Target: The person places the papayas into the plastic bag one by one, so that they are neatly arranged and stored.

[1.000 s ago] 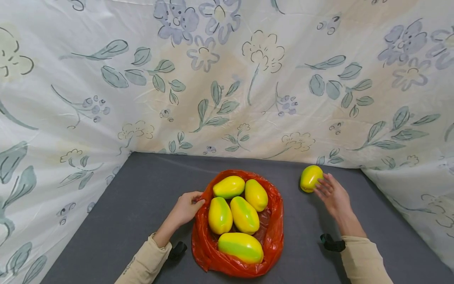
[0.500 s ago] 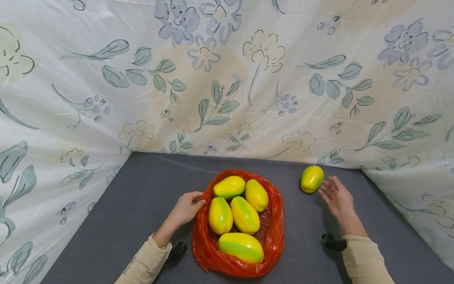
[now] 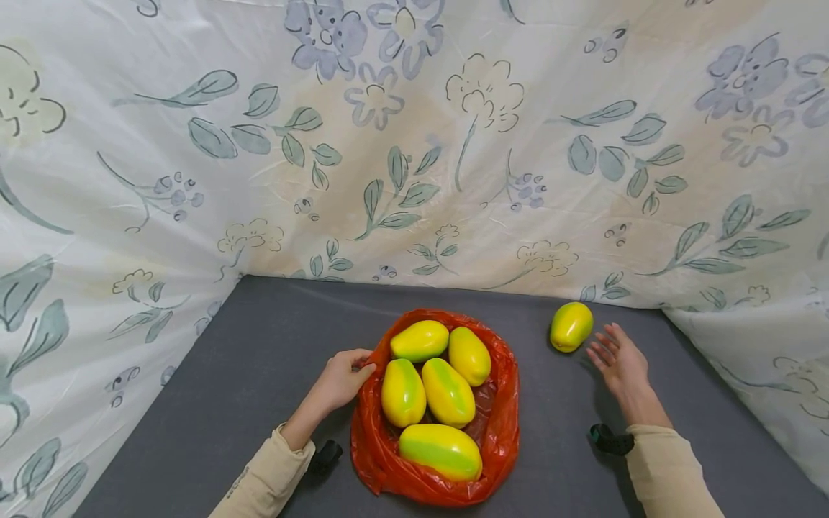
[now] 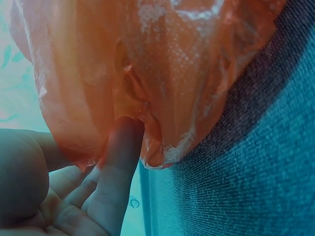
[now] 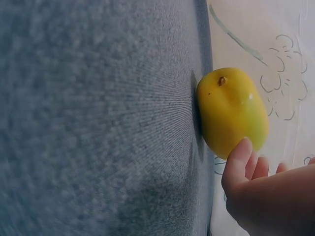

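Note:
A red plastic bag (image 3: pixel 370 450) stands with its mouth spread wide on the grey table. Inside it lie several yellow-green mangoes (image 3: pixel 447 392). My left hand (image 3: pixel 340 380) pinches the bag's left rim between thumb and fingers; in the left wrist view the thin plastic (image 4: pixel 162 59) hangs over the fingertips. A single mango (image 3: pixel 571 326) rests on the table at the back right. Just to its right is my right hand (image 3: pixel 620 365), fingers loosely extended and holding nothing. In the right wrist view its fingertips overlap the lower edge of that mango (image 5: pixel 231 113).
Floral fabric (image 3: pixel 401 180) rises as a wall behind the grey table (image 3: pixel 285 324) and along both sides. A dark wrist-worn device (image 3: pixel 610 440) sits by the right sleeve, and another (image 3: pixel 324 458) by the left sleeve.
My right hand has drawn back slightly to the right and down, away from the lone mango, which stays on the table. The left hand keeps its grip on the bag.

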A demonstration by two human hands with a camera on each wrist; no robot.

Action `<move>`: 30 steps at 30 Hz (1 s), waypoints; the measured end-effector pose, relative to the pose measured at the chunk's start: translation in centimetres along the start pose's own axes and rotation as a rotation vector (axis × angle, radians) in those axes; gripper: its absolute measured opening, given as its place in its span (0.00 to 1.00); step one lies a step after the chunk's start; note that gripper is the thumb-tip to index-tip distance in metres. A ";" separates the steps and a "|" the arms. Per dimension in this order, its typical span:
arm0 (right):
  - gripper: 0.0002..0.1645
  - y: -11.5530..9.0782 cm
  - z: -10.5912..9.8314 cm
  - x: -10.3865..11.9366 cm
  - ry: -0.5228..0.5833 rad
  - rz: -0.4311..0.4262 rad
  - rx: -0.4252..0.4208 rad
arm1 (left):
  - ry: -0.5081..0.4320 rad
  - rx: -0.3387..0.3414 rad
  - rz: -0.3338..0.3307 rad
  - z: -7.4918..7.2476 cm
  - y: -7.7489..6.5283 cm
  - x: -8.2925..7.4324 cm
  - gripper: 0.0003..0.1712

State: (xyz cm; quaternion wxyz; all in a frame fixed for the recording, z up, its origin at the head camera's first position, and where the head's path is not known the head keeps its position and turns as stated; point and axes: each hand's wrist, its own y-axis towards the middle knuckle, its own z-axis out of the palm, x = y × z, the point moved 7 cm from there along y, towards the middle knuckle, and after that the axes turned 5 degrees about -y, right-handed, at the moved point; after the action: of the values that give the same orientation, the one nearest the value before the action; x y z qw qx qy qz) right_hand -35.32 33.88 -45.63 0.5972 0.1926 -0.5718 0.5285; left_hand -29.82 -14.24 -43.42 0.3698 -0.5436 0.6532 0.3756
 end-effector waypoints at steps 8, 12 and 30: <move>0.41 0.5 0.1 0.0 -0.060 0.007 -0.023 | -0.003 -0.002 -0.009 0.0 0.1 0.2 0.13; 0.44 1.1 0.2 -0.1 -0.124 0.002 -0.002 | -0.001 -0.003 -0.004 0.0 0.1 0.1 0.12; 0.58 4.2 0.3 -0.1 -0.392 -0.027 0.028 | -0.007 -0.003 0.006 -0.1 0.0 0.0 0.11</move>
State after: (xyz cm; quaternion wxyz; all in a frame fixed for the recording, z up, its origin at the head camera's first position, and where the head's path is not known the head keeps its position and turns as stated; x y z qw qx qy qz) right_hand -38.99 35.13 -47.22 0.4787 0.3075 -0.6672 0.4807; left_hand -29.83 -14.33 -43.34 0.3703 -0.5410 0.6529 0.3794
